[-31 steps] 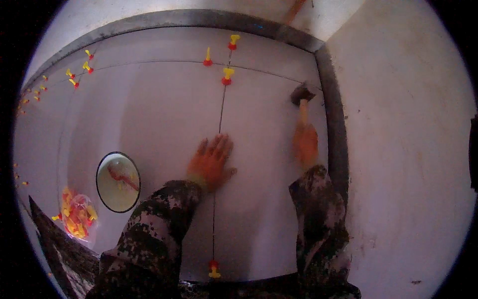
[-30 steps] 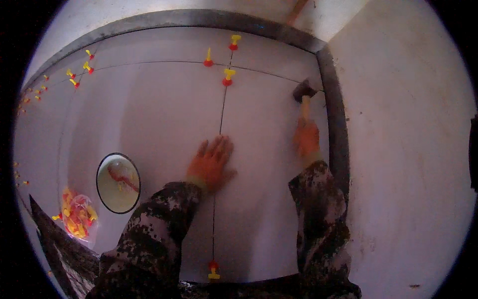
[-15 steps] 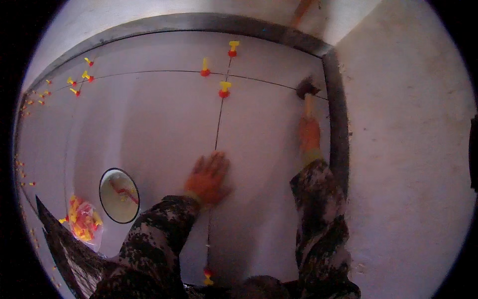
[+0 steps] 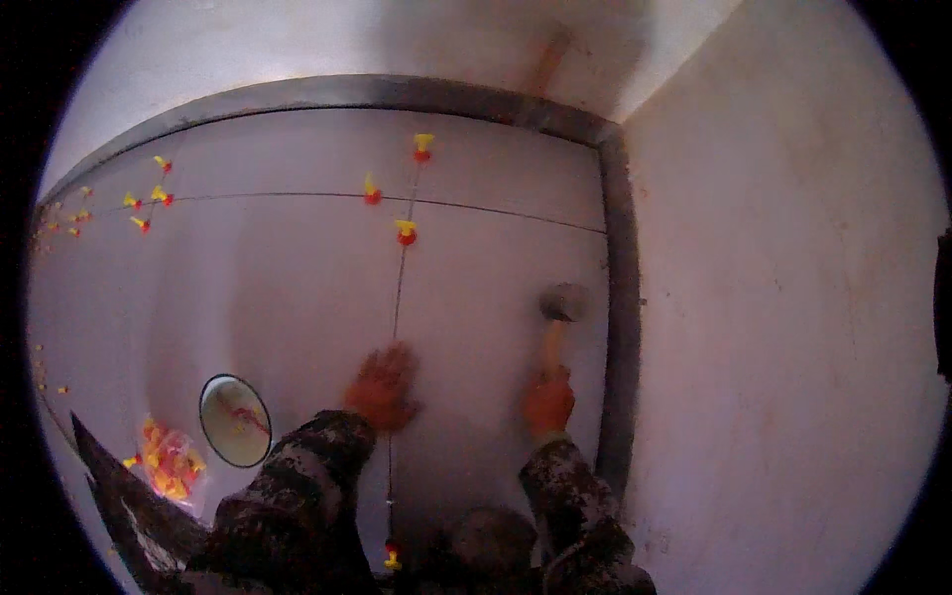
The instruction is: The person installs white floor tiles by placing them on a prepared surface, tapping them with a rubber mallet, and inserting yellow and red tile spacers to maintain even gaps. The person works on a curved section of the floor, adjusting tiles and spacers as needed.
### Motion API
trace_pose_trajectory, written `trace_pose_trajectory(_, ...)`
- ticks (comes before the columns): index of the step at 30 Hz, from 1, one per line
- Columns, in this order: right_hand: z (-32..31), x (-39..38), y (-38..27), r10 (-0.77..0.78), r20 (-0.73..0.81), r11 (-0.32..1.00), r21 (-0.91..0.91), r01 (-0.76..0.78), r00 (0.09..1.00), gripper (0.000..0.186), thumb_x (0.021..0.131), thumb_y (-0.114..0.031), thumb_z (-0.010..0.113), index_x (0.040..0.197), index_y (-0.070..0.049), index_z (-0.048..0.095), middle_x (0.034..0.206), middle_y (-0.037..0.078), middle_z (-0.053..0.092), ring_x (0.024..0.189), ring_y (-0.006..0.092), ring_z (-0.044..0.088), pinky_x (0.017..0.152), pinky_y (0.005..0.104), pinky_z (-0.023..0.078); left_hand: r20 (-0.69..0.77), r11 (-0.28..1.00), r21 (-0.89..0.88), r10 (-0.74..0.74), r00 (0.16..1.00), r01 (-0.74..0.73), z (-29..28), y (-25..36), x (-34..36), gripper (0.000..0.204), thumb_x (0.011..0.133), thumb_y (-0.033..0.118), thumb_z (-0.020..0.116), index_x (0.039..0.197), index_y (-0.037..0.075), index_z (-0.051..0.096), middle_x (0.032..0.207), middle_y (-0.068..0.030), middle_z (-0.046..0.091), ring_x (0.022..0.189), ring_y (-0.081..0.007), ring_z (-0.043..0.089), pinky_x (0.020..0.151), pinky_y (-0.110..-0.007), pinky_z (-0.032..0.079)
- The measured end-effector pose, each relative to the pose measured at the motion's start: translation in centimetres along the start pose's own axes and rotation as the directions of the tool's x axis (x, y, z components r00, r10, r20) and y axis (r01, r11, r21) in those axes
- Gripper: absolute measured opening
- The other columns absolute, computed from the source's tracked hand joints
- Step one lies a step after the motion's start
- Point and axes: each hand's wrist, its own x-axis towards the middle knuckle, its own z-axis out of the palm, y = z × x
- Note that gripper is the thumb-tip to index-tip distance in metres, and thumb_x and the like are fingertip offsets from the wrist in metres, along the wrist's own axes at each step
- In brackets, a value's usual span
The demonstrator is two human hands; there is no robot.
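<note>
My right hand (image 4: 548, 405) is closed round the wooden handle of a dark-headed mallet (image 4: 562, 300), whose head is over the large grey floor tile (image 4: 486, 288) near the right wall. My left hand (image 4: 383, 389) lies flat with fingers spread on the tiles, across the dark joint between two of them. Ahead of it, red and yellow tile spacers (image 4: 406, 232) stand round the crossing of two joints. Another spacer (image 4: 393, 557) sits in the same joint close to my body. Whether the mallet head touches the tile I cannot tell.
Left of my left arm stands a white bucket (image 4: 205, 421) with a dark rim and something reddish inside. Beside it lies a clear plastic bag (image 4: 171, 461) of red and yellow spacers. More spacers (image 4: 162, 195) stand at the far left. Walls (image 4: 754, 297) bound the tiles.
My right hand has brought the mallet nearer and to the left, from the far right joint to the tile's middle. My left hand stays on the same joint. The whole view has shifted.
</note>
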Motion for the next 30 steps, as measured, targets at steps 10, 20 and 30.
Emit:
trace_pose_trajectory(10, -1.0, 0.7, -1.0, 0.045, -0.012, 0.998, 0.036, -0.044, 0.999, 0.041, 0.102, -0.039, 0.052, 0.114, 0.0, 0.057, 0.095, 0.028, 0.068, 0.09, 0.0499, 0.065, 0.076, 0.0544, 0.052, -0.044, 0.996, 0.083, -0.021, 0.999, 0.025, -0.7, 1.5, -0.6, 0.081, 0.099, 0.056, 0.048, 0.159, 0.006, 0.025, 0.168, -0.0168, 0.015, 0.155, -0.0342, 0.012, 0.125, -0.053, 0.007)
trace_pose_trajectory(20, -0.4, 3.6, -0.5, -0.109, -0.072, 0.993, 0.031, 0.112, 0.991, 0.035, 0.097, -0.034, 0.06, 0.112, -0.003, 0.059, 0.093, 0.019, 0.073, 0.079, 0.0431, 0.07, 0.067, 0.0506, 0.056, -0.22, 0.995, -0.065, -0.092, 0.971, 0.08, 0.7, 2.5, 0.1, 0.064, 0.091, 0.033, 0.064, 0.142, -0.001, 0.046, 0.159, -0.0223, 0.032, 0.149, -0.038, 0.029, 0.119, -0.052, 0.028)
trace_pose_trajectory(30, -3.6, -3.4, 0.6, -0.189, 0.061, 0.98, 0.074, 0.185, 0.98, 0.036, 0.096, -0.035, 0.061, 0.113, -0.003, 0.061, 0.096, 0.019, 0.072, 0.083, 0.0421, 0.07, 0.071, 0.0496, 0.055, -0.325, 0.725, -0.467, -0.673, 0.664, 0.506, -4.4, -3.5, -28.3, 0.028, 0.097, 0.027, 0.055, 0.1, 0.004, 0.07, 0.102, -0.0223, 0.068, 0.097, -0.0427, 0.064, 0.084, -0.052, 0.052)
